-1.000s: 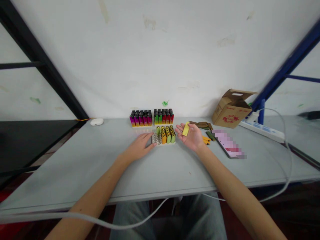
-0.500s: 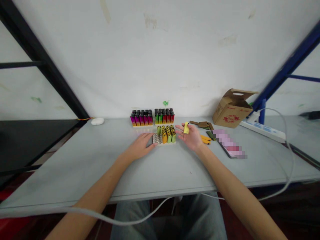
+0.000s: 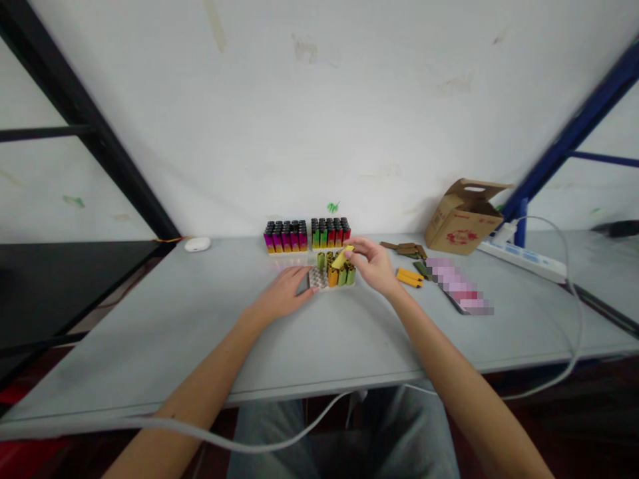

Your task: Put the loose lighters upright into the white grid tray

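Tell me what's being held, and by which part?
The right hand holds a yellow lighter-like piece by its upper end; the left hand rests at the holed tray.

Near the back edge of the bench (image 3: 319,346), the carton (image 3: 460,234) bears unreadable print. The yellow piece (image 3: 341,259) partly hides upright pieces (image 3: 330,257) behind it. Pixelation masks the phone's screen (image 3: 456,285).

Both bare forearms reach forward from the lower corners and converge towards the middle. The bare left hand (image 3: 285,293) lies low with its back upward, wrist nearly straight, fingers stretched together forward and to the right, the thumb spread away from them. The bare right hand (image 3: 377,267) is raised, turned inward to the left, its fingers curved and its thumb meeting them in a fingertip pinch. The two hands stay apart.
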Motion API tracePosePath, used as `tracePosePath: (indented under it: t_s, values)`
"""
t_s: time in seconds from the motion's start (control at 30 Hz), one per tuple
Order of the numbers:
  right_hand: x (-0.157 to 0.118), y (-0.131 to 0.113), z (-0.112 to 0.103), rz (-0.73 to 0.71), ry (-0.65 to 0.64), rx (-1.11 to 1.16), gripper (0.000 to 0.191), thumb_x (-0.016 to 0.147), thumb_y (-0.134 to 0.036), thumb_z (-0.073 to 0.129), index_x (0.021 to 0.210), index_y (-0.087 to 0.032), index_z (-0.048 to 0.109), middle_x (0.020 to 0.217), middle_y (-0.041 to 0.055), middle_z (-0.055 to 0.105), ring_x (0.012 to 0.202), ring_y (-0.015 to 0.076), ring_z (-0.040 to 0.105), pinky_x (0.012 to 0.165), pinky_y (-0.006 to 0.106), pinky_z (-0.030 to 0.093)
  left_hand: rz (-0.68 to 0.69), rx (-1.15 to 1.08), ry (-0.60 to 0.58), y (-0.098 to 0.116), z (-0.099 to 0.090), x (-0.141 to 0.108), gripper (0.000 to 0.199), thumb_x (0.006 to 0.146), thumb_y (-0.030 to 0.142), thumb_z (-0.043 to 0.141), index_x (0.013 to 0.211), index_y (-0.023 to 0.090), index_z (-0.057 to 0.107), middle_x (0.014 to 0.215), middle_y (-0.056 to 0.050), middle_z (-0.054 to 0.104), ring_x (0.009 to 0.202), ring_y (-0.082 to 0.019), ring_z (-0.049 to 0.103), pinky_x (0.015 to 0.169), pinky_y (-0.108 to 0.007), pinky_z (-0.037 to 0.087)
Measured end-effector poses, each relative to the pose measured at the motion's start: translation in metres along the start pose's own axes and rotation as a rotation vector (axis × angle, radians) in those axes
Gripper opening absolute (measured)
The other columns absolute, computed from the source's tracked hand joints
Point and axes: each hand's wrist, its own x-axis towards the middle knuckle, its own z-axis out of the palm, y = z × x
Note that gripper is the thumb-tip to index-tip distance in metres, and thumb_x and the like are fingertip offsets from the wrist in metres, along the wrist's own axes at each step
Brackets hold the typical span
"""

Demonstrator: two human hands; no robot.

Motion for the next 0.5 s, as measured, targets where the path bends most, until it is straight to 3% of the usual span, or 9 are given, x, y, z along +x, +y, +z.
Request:
tracePosePath:
  t_s: [0.1,0.27,0.5]
  values:
    - [0.004,-0.005,0.017,-0.063,-0.14,-0.148,0.02,0.081,-0.032,0.061,0.098,-0.021,0.061,0.088,0.0025,0.067,0.085,0.0167,0.063,0.084,0.032,0.046,-0.003,-0.028,-0.004,0.001,-0.001,0.0,0.05,0.09,0.047,0.048,0.13,0.017,0.049,0.13,-0.014,0.056,0.121,-0.03,0.05,0.104,-0.047,0.038]
    - [0.02,0.002,0.031,-0.262,-0.374,-0.593,0.01,0.08,-0.022,0.063,0.088,-0.018,0.067,0.1,0.0085,0.065,0.099,0.0208,0.057,0.093,0.038,0.041,0.01,-0.022,0.001,0.0,0.0,0.001,0.05,0.09,0.047,0.049,0.128,0.016,0.05,0.128,-0.014,0.056,0.121,-0.03,0.05,0.105,-0.046,0.037]
    - [0.034,0.01,0.033,-0.298,-0.305,-0.823,0.013,0.079,-0.02,0.064,0.09,-0.017,0.071,0.108,0.0105,0.063,0.106,0.0231,0.053,0.094,0.039,0.039,-0.007,-0.009,-0.01,0.0,0.001,0.001,0.052,0.09,0.047,0.048,0.129,0.013,0.05,0.128,-0.016,0.056,0.12,-0.03,0.051,0.105,-0.045,0.038]
